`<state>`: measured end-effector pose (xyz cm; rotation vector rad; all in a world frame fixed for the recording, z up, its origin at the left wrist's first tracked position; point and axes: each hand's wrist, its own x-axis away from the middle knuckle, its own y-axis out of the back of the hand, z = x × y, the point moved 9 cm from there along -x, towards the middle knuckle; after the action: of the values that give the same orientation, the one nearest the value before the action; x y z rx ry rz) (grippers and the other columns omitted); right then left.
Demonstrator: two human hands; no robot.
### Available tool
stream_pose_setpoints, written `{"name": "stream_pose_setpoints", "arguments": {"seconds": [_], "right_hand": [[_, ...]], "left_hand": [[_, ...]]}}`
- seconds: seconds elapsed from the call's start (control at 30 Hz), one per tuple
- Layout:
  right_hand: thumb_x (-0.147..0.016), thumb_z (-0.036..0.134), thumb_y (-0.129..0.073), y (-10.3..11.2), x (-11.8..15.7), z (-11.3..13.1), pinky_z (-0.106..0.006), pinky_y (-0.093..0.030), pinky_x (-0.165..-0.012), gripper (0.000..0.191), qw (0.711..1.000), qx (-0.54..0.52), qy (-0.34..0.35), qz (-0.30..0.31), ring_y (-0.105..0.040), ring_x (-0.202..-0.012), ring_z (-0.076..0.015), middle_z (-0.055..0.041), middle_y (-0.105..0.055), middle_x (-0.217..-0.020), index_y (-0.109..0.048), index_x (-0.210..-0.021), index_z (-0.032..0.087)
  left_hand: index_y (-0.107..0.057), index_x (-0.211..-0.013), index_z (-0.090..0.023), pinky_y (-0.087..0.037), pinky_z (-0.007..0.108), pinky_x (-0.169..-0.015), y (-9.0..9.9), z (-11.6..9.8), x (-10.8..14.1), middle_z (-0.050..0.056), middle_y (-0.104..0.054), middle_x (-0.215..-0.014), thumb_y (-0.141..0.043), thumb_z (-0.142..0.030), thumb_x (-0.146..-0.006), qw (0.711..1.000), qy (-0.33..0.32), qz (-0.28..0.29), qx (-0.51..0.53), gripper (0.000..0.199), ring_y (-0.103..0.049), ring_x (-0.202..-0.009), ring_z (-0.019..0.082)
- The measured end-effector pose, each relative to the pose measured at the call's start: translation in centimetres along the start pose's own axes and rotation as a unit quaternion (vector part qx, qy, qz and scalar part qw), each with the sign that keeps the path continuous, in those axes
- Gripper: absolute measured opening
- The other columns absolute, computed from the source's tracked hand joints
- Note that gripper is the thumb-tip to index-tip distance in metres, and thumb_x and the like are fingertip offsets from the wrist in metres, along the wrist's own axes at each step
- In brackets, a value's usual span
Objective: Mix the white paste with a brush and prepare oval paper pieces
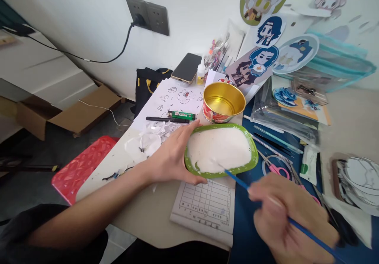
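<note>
My left hand grips the left end of a green dish, fingers along the far side and thumb at the near side. A thick white paste or liquid fills the dish, with smears on the rim. Between the fingers of my right hand is a thin blue paintbrush. Its tip reaches into the white stuff near the front edge and is hard to make out. Just behind the dish stands a round tin, gold inside. Under the dish's near side lies a printed form pad.
Paper scraps, a green lighter-like item and a black pen lie left of the dish. A phone and small glue bottle are behind. Pink-handled scissors lie right. A red stool stands left.
</note>
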<state>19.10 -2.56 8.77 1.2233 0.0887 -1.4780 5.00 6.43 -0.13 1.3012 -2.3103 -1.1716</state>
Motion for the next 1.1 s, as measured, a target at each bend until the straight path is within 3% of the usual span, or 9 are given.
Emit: {"name": "stream_pose_setpoints", "arguments": {"seconds": [0.13, 0.27, 0.43, 0.5, 0.67, 0.77, 0.93, 1.03, 1.1], "right_hand": [[-0.086, 0.012, -0.044, -1.1, -0.4, 0.7, -0.029, -0.052, -0.054, 0.017, 0.998, -0.023, 0.021, 0.052, -0.060, -0.052, -0.0141, -0.0012, -0.063, -0.057, -0.056, -0.075, 0.017], [-0.082, 0.006, -0.045, -0.2, -0.6, 0.5, -0.027, -0.049, -0.051, 0.017, 1.000, 0.002, 0.006, -0.013, -0.059, -0.050, -0.0138, 0.0001, -0.060, -0.053, -0.055, -0.075, 0.018], [-0.081, 0.009, -0.048, -1.4, -0.5, 1.2, -0.028, -0.051, -0.053, 0.013, 0.997, 0.023, 0.032, 0.062, -0.061, -0.052, -0.0141, -0.0005, -0.065, -0.058, -0.057, -0.077, 0.018], [-0.082, 0.008, -0.047, -0.7, -0.6, 0.8, -0.027, -0.049, -0.051, 0.015, 0.999, 0.032, 0.012, 0.024, -0.061, -0.052, -0.0140, 0.0001, -0.064, -0.057, -0.056, -0.077, 0.019], [-0.083, 0.010, -0.049, -1.7, -0.6, 1.1, -0.027, -0.050, -0.053, 0.013, 0.997, 0.022, 0.044, 0.058, -0.062, -0.052, -0.0142, -0.0013, -0.065, -0.057, -0.058, -0.078, 0.016], [-0.080, 0.006, -0.052, -0.7, -0.4, 0.4, -0.027, -0.049, -0.053, 0.012, 0.998, 0.056, 0.025, -0.001, -0.061, -0.054, -0.0142, -0.0021, -0.064, -0.059, -0.059, -0.079, 0.016], [-0.080, 0.008, -0.050, -1.3, -0.1, 0.5, -0.028, -0.050, -0.054, 0.012, 0.998, -0.003, 0.042, 0.047, -0.060, -0.053, -0.0139, -0.0016, -0.064, -0.059, -0.057, -0.077, 0.016], [-0.078, 0.003, -0.051, -0.1, -0.1, -0.1, -0.027, -0.049, -0.054, 0.015, 0.999, 0.021, 0.014, -0.026, -0.060, -0.056, -0.0145, -0.0017, -0.063, -0.060, -0.058, -0.079, 0.016], [-0.079, 0.005, -0.050, -0.6, -0.1, -0.2, -0.028, -0.049, -0.054, 0.014, 1.000, -0.005, 0.011, -0.006, -0.060, -0.056, -0.0148, -0.0018, -0.061, -0.058, -0.059, -0.079, 0.015]], "left_hand": [[-0.010, -0.141, -0.021, -0.033, 0.053, -0.103, 0.1, 0.0, 0.0, 0.019, -0.035, -0.140, -0.074, -0.060, -0.050, 1.000, -0.009, -0.006, 0.001, 0.118, -0.037, -0.126, 0.036], [-0.010, -0.141, -0.020, -0.033, 0.053, -0.103, 0.0, 0.0, 0.1, 0.019, -0.034, -0.141, -0.073, -0.062, -0.050, 1.000, -0.013, -0.003, -0.003, 0.118, -0.036, -0.126, 0.037], [-0.009, -0.142, -0.023, -0.034, 0.053, -0.102, 0.0, 0.1, 0.1, 0.018, -0.034, -0.140, -0.074, -0.060, -0.050, 1.000, -0.007, -0.007, -0.003, 0.118, -0.036, -0.127, 0.036], [-0.008, -0.142, -0.023, -0.034, 0.055, -0.101, 0.0, 0.1, 0.0, 0.018, -0.035, -0.140, -0.074, -0.060, -0.049, 1.000, -0.009, -0.009, -0.005, 0.119, -0.037, -0.126, 0.037], [-0.008, -0.142, -0.023, -0.034, 0.054, -0.102, -0.1, 0.0, 0.1, 0.018, -0.035, -0.140, -0.074, -0.058, -0.050, 1.000, -0.016, -0.007, 0.000, 0.118, -0.037, -0.126, 0.036], [-0.009, -0.141, -0.021, -0.034, 0.053, -0.101, 0.0, 0.0, 0.0, 0.018, -0.036, -0.139, -0.075, -0.059, -0.050, 1.000, -0.016, -0.011, -0.004, 0.119, -0.038, -0.125, 0.037], [-0.009, -0.141, -0.022, -0.034, 0.053, -0.102, 0.0, 0.1, 0.0, 0.018, -0.035, -0.140, -0.073, -0.061, -0.050, 1.000, -0.019, -0.009, -0.003, 0.118, -0.037, -0.126, 0.037], [-0.010, -0.141, -0.021, -0.034, 0.054, -0.101, 0.0, 0.1, 0.0, 0.019, -0.036, -0.139, -0.074, -0.061, -0.050, 1.000, -0.017, -0.010, -0.007, 0.119, -0.038, -0.125, 0.037], [-0.010, -0.141, -0.021, -0.034, 0.054, -0.101, 0.0, 0.0, 0.1, 0.019, -0.036, -0.139, -0.073, -0.061, -0.050, 1.000, -0.020, -0.010, -0.006, 0.118, -0.038, -0.125, 0.037]]}}
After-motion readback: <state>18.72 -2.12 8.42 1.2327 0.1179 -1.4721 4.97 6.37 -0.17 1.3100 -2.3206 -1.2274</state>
